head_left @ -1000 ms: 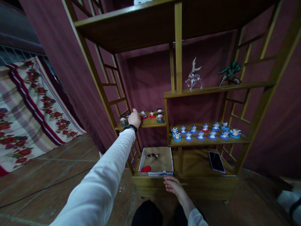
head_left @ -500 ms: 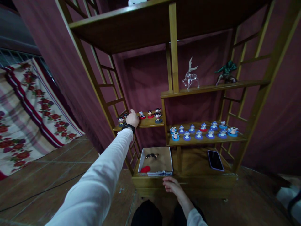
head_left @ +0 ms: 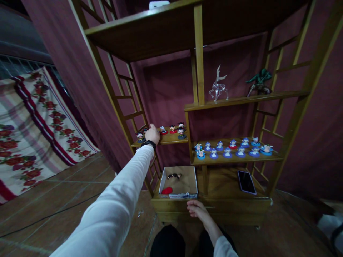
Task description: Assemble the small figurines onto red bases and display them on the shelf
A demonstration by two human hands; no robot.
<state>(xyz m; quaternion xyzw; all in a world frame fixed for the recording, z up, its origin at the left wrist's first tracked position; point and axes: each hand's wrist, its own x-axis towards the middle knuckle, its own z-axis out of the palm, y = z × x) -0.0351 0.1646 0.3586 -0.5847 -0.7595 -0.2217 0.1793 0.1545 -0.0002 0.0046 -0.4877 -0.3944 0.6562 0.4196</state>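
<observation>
My left hand (head_left: 152,134) reaches onto the small left shelf (head_left: 171,140), its fingers curled away from me. Whatever they hold is hidden behind the hand. Left of it stands a dark-haired figurine (head_left: 140,136) on a dark base. To its right are a small white figurine (head_left: 163,130) on a red base, a figurine (head_left: 172,129) on a red base, and a figurine (head_left: 181,133) on a dark base in front of another one. Below, my right hand (head_left: 197,208) hovers in front of the cabinet's edge with nothing in it, fingers loosely extended.
A shallow box (head_left: 184,195) on the cabinet bottom holds small dark pieces (head_left: 174,176) and a red piece (head_left: 167,191). A phone (head_left: 246,182) lies to the right. Several blue-based figurines (head_left: 227,152) line the right shelf, below a glass deer (head_left: 218,87) and a green figure (head_left: 259,82).
The view has shifted slightly. My left hand stays at the same spot among the figurines, and my right hand is still in front of the cabinet.
</observation>
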